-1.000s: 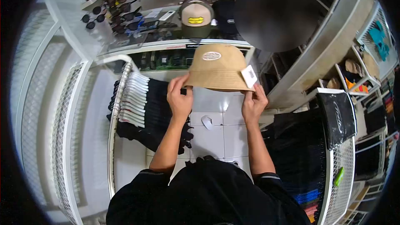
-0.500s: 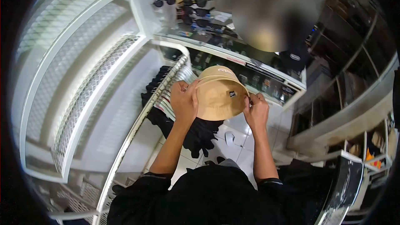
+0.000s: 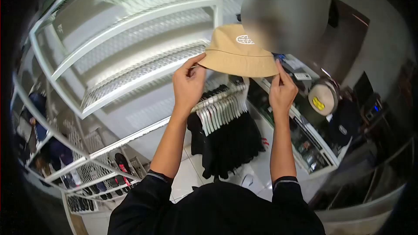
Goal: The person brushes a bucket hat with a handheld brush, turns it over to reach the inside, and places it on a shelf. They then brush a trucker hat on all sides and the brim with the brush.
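A tan bucket hat (image 3: pixel 230 54) with a white printed logo on its crown is held up in front of me, crown upward. My left hand (image 3: pixel 189 82) pinches the left edge of the brim. On the opposite edge, my right hand (image 3: pixel 282 88) grips the brim between thumb and fingers. The hat's inside is hidden from this angle. Beneath it, black garments (image 3: pixel 226 143) hang on white hangers (image 3: pixel 222 112) from a rail.
White mesh shelving (image 3: pixel 143 74) rises on the left. A glass display counter (image 3: pixel 309 143) stands to the right, with a cap bearing a yellow patch (image 3: pixel 322 99) and a dark cap (image 3: pixel 344 122) near it. Shoes (image 3: pixel 123 165) sit on a lower rack.
Both hands have raised the hat and turned it, so the outside shows instead of the inside. My view has swung left toward the shelving.
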### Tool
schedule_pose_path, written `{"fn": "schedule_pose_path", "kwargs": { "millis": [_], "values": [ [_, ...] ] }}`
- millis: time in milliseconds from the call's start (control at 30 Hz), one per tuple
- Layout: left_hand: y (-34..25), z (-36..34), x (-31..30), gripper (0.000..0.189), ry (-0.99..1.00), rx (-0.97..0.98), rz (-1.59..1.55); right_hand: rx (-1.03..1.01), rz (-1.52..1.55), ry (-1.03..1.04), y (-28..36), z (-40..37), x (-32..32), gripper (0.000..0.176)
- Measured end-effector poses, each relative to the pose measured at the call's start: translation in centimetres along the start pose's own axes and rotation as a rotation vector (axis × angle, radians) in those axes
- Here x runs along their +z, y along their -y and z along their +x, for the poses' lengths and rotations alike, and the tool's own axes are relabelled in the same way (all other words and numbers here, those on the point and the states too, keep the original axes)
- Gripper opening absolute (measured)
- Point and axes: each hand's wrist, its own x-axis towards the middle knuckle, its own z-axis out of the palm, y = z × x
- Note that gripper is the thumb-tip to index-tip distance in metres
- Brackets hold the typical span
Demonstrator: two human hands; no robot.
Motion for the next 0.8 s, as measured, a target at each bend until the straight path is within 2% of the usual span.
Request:
{"fn": "schedule_pose_path", "kwargs": {
  "millis": [33, 100, 167, 200, 233, 267, 300, 333, 367, 400, 433, 500, 567, 633, 700, 767, 800],
  "values": [
    [-0.5, 0.8, -0.8, 0.039, -0.034, 0.044, -0.255, -0.025, 0.127, -0.012, 0.2, 1.3, 1.2, 0.039],
    [-1.9, 1.8, -2.4, 0.041, -0.136, -0.144, -0.604, 0.136, 0.519, 0.112, 0.7, 2.6, 3.5, 0.04],
    [-1.8, 3.0, -2.8, 0.044, -0.356, -0.182, -0.657, 0.347, 1.287, 0.327, -0.6, 2.9, 6.0, 0.045],
    [-1.2, 3.4, -3.4, 0.044, -0.381, -0.159, -0.642, 0.45, 1.506, 0.357, 0.4, 2.9, 6.6, 0.047],
    [-0.6, 3.9, -4.0, 0.05, -0.385, -0.188, -0.692, 0.445, 1.532, 0.381, 1.3, 2.9, 7.6, 0.047],
    [0.1, 4.2, -4.7, 0.058, -0.387, -0.216, -0.743, 0.572, 1.437, 0.344, 2.3, 2.9, 8.7, 0.044],
    [0.2, 4.2, -5.0, 0.058, -0.408, -0.19, -0.731, 0.692, 1.337, 0.306, 3.1, 3.0, 9.7, 0.042],
    [0.3, 3.8, -5.4, 0.062, -0.391, -0.184, -0.704, 0.695, 1.345, 0.309, 3.8, 3.2, 11.0, 0.048],
    [0.5, 3.4, -6.1, 0.066, -0.373, -0.181, -0.677, 0.768, 1.337, 0.241, 4.4, 2.9, 11.6, 0.055],
    [1.3, 3.2, -7.0, 0.069, -0.362, -0.19, -0.63, 0.831, 1.359, 0.26, 4.7, 2.9, 12.2, 0.057],
    [0.8, 2.8, -7.1, 0.074, -0.431, -0.192, -0.608, 0.888, 1.382, 0.28, 4.7, 3.3, 12.7, 0.058],
    [-0.1, 2.0, -7.4, 0.079, -0.553, -0.205, -0.579, 0.852, 1.461, 0.399, 4.2, 3.5, 13.7, 0.051],
    [-0.2, 2.0, -8.8, 0.082, -0.595, -0.217, -0.586, 0.826, 1.512, 0.448, 5.3, 3.6, 14.2, 0.046],
    [-0.9, 2.1, -10.1, 0.079, -0.488, -0.23, -0.665, 0.801, 1.547, 0.469, 7.1, 4.1, 13.8, 0.041],
    [-2.0, 2.5, -11.3, 0.074, -0.491, -0.155, -0.63, 0.771, 1.53, 0.465, 9.7, 5.0, 13.5, 0.042],
    [-3.1, 3.3, -13.6, 0.07, -0.44, -0.13, -0.477, 0.64, 1.524, 0.45, 12.0, 6.1, 13.6, 0.043],
    [-4.1, 4.0, -14.0, 0.069, -0.514, -0.136, -0.427, 0.604, 1.548, 0.461, 12.6, 6.7, 14.1, 0.046]
  ]
}}
